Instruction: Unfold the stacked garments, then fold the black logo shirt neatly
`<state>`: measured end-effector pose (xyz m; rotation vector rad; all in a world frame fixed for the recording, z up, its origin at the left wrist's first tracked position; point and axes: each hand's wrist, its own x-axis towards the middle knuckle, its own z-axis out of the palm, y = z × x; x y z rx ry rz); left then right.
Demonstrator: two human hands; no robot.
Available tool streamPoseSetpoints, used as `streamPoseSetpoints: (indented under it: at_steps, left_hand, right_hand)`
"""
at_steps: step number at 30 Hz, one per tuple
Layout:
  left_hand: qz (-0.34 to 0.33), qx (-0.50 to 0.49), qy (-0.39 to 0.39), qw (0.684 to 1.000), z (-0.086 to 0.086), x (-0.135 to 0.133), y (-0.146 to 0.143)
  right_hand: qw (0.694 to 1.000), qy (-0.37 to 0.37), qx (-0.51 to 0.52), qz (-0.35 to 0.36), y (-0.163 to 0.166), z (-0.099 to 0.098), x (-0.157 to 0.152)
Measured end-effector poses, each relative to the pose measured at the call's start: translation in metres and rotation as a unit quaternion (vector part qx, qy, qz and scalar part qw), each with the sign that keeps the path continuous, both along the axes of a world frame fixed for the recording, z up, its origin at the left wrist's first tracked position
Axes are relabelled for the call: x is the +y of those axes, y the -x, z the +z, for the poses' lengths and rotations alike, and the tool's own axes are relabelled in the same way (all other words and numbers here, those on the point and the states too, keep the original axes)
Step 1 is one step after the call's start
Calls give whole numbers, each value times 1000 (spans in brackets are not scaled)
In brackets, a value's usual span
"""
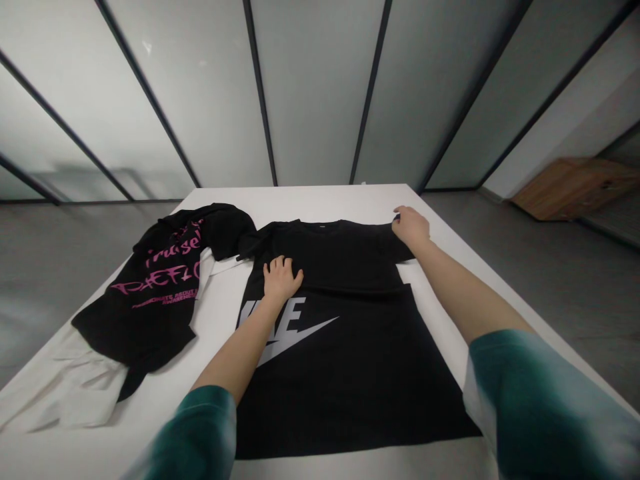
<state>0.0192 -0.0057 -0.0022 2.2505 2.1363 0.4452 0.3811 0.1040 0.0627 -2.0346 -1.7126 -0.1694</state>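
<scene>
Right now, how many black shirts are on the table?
2: the black shirt with pale print, spread in the middle; the black shirt with pink letters, rumpled on the left over white cloth. More may be hidden underneath.

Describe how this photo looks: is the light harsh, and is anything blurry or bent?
Head view: soft light, brighter on the wall panels at picture left, with a faint shadow there; head view: dark bars fan outward, like wide-angle stretching; head view: the right sleeve looks smeared, while the pale print on the black T-shirt is crisper.
</scene>
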Motion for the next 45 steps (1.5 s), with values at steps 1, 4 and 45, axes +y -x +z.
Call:
streamPoseSetpoints:
  at_steps: [1,4,45]
  left_hand:
    - [-1,-1,0,1000,0,0,0]
    - [-2,-2,0,1000,0,0,0]
    - [-54,55,103,992,-6,18,-17]
  right_hand:
    - [1000,12,7,22,11,5,1]
    - [981,79,138,111,40,16,7]
    - [952,260,-87,133,87,-60,-118]
